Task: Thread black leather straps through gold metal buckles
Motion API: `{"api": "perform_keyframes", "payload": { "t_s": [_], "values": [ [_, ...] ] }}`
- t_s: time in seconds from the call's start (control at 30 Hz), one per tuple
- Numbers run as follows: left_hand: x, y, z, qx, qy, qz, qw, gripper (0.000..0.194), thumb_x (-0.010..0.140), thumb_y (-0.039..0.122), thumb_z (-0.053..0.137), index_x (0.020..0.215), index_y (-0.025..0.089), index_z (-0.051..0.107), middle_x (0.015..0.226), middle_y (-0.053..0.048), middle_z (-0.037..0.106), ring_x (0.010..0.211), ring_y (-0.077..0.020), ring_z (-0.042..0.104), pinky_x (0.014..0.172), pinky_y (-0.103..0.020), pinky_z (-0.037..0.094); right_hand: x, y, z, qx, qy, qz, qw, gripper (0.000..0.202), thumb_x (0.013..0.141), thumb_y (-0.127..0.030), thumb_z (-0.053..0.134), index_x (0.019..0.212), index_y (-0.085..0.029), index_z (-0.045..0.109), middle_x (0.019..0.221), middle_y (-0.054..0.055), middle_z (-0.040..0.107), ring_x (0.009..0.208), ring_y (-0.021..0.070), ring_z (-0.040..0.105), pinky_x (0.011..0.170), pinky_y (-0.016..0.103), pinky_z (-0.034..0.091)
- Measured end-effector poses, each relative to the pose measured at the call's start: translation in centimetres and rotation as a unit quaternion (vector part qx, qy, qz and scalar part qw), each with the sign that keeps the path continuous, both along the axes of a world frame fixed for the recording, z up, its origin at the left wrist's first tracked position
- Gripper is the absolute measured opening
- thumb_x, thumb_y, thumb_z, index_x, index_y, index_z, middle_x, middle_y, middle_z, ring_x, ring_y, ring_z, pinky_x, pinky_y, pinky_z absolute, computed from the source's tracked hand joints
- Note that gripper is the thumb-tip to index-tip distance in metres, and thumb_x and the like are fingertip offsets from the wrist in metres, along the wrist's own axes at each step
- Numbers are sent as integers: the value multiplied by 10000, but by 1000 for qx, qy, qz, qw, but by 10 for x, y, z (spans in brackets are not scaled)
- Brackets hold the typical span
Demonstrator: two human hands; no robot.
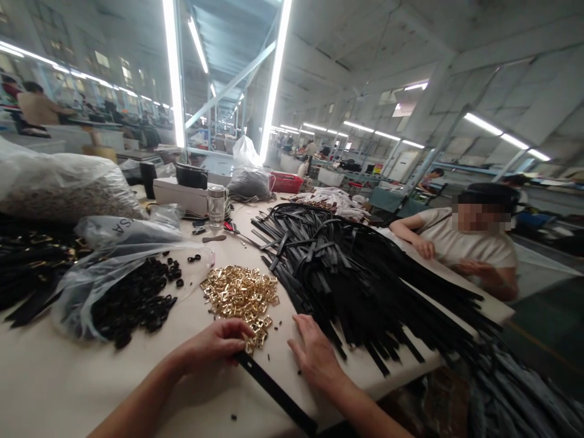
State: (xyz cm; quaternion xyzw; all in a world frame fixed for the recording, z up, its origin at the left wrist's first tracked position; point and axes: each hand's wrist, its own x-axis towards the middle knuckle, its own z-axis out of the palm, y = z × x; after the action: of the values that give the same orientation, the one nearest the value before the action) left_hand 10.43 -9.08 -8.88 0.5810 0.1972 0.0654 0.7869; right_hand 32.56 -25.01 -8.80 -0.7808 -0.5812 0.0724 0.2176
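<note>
In the head view, nearest the camera, a black strap (274, 389) is seen lying on the pale surface (55, 377), running from the left hand (219, 344) down toward the near edge. The upper end of the strap is covered by the left hand, whose fingers (239, 331) are curled down at the near edge of a pile of gold buckles (241, 295); a buckle seems to be pinched against the strap end, though this cannot be told for certain. The right hand (314, 356) is laid flat on the surface just beside the strap, its fingers (303, 325) spread and released, with nothing grasped, close to the near ends of a large heap of black straps (356, 274).

To the left of the buckles, a clear plastic bag (104, 267) of small black loops (132, 301) is spread open, some loops spilled onto the surface. Further back, a glass jar (216, 205) and a white box (180, 193) are seen, and a large bag of pale pieces (64, 188) is set at the far left.

At the far right side, another person (474, 243) in a light shirt is seated, both arms resting at the surface.
</note>
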Motion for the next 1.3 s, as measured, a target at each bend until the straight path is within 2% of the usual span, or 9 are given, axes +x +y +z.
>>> {"api": "perform_keyframes", "payload": {
  "t_s": [0.13, 0.33, 0.47, 0.7, 0.87, 1.17, 1.3],
  "values": [
    [1, -1, 0, 9, 6, -2, 1000, 334, 688, 369, 743, 926, 169, 619, 697, 34, 572, 545, -80, 500, 531, -211, 377, 12, -6, -10, -16, -40, -53, 998, 447, 888, -236, 438, 1324, -140, 467, 1344, 126, 492, 1266, 235, 433, 1101, 337, 319],
    [2, -1, -1, 21, 12, -7, 1000, 342, 685, 371, 728, 932, 168, 607, 679, 42, 570, 530, -84, 497, 531, -220, 377, 28, 14, -19, -66, -62, -50, 995, 560, 905, -294, 392, 1408, -49, 384, 1459, 133, 384, 1360, 235, 324, 1144, 336, 241],
    [3, -1, -3, 30, 13, -3, 999, 336, 692, 365, 716, 943, 166, 615, 670, 46, 566, 527, -83, 484, 532, -221, 383, 32, 27, -18, -57, -54, -56, 995, 602, 898, -328, 389, 1427, -43, 352, 1480, 129, 354, 1375, 231, 300, 1143, 333, 227],
    [3, 1, -10, 32, 6, 2, 999, 321, 709, 364, 709, 951, 172, 623, 682, 39, 574, 530, -85, 489, 533, -220, 393, 19, 42, -14, -95, -39, -91, 991, 699, 859, -452, 448, 1444, -87, 335, 1498, 127, 317, 1387, 282, 265, 1137, 392, 190],
    [3, -2, -5, 9, 8, 3, 1000, 352, 686, 392, 739, 933, 171, 622, 659, 47, 551, 528, -81, 472, 532, -212, 372, 15, 45, -17, -51, -64, -102, 991, 755, 837, -469, 494, 1459, -85, 302, 1516, 122, 276, 1395, 302, 228, 1140, 394, 156],
    [2, -4, 1, 13, 23, 7, 1000, 356, 679, 419, 751, 912, 179, 629, 691, 42, 554, 557, -83, 467, 532, -205, 372, 9, 51, 2, -72, -50, -77, 993, 670, 822, -473, 542, 1387, -128, 437, 1411, 162, 445, 1302, 324, 386, 1102, 415, 223],
    [4, -3, -1, 3, 10, 10, 1000, 345, 671, 388, 756, 903, 170, 622, 689, 38, 558, 552, -84, 474, 536, -211, 379, -5, 53, -8, -69, -24, -69, 995, 729, 838, -498, 506, 1440, -117, 353, 1488, 145, 333, 1360, 323, 300, 1113, 434, 217]
  ]
}}
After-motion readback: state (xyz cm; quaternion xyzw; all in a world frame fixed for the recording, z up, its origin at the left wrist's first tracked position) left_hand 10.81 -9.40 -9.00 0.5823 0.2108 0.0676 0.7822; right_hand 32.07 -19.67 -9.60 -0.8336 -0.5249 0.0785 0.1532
